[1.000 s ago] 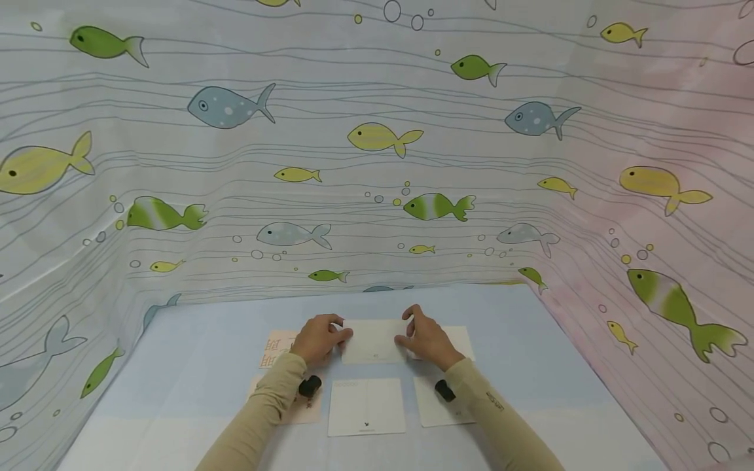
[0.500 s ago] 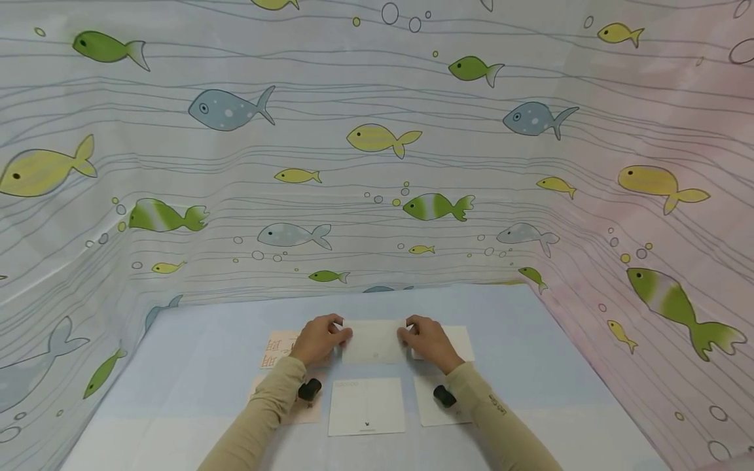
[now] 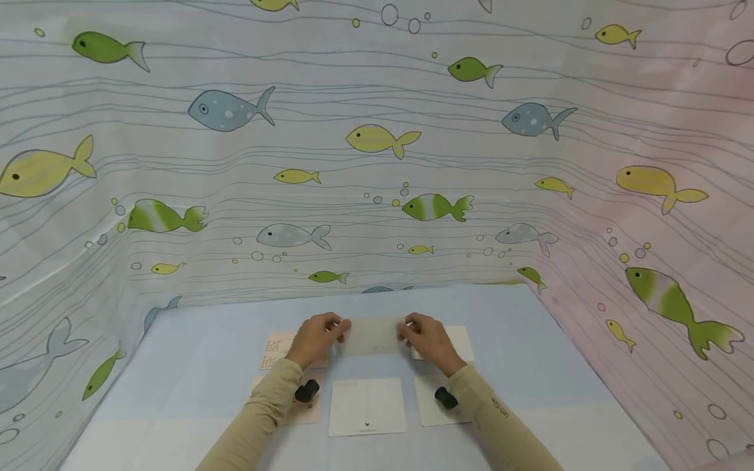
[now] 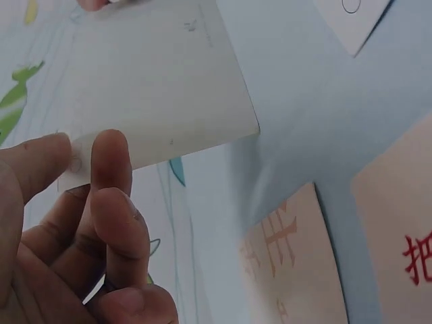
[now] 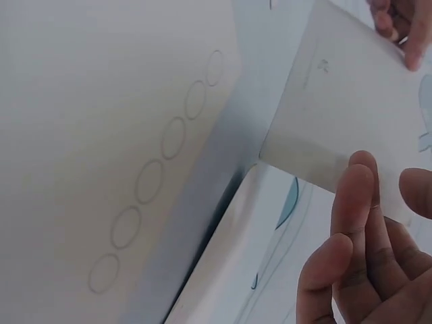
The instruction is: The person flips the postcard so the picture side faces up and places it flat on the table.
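Both hands hold a white card (image 3: 374, 337) by its two short sides above the table. My left hand (image 3: 315, 337) pinches the left edge between thumb and fingers; its hold shows close up on the card (image 4: 162, 81) in the left wrist view. My right hand (image 3: 432, 340) pinches the opposite edge, also seen on the card (image 5: 344, 101) in the right wrist view. The card is tilted, its near edge lifted clear of the table, with a small faint printed mark near that edge.
A pinkish card with orange characters (image 3: 275, 350) and a pinkish card with red characters (image 3: 312, 412) lie at left, partly covered by the arm. White cards lie at front middle (image 3: 366, 405), front right (image 3: 432, 409) and back right (image 3: 462, 340). A fish-patterned curtain (image 3: 377, 176) surrounds the table.
The right hand's raised fingers have closed onto the card's right edge. Both hands have then lifted the card off the table and tilted it.
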Tool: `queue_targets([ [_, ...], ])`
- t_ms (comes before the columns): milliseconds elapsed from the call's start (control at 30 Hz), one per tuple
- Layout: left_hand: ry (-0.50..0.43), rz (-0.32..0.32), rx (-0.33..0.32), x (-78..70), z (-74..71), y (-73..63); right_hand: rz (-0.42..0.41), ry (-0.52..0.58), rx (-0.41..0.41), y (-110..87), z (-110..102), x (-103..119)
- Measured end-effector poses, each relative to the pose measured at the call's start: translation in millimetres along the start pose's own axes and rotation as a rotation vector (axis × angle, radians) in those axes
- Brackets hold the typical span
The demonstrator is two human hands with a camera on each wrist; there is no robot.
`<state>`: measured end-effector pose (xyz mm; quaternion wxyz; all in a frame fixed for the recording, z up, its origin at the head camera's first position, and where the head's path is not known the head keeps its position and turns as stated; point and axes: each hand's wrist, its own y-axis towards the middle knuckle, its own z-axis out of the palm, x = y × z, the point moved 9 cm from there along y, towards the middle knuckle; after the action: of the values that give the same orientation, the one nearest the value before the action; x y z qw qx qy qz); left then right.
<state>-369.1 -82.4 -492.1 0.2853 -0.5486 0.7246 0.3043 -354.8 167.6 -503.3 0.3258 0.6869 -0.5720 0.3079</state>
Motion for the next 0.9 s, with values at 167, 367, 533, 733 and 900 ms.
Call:
queue_targets([
  [167,0.014,0.011,0.001,-0.7,-5.3,-3.3,-0.036,-0.008,-0.01,-2.4,-2,8],
  [367,-0.007,0.035,0.033,-6.3,-9.6,-9.6,-0.076,-0.024,-0.016,-8.5,-8,17],
  [533,-0.021,0.074,0.081,-20.1,-9.5,-16.5,-0.072,-0.021,-0.006,-16.7,-13,17],
  [733,0.016,0.091,0.11,-28.2,-8.6,-23.9,-0.076,-0.021,0.039,-26.4,-10,15],
  [900,0.058,0.105,0.101,-30.9,-10.2,-31.2,-0.082,-0.032,0.091,-32.7,-3,14],
])
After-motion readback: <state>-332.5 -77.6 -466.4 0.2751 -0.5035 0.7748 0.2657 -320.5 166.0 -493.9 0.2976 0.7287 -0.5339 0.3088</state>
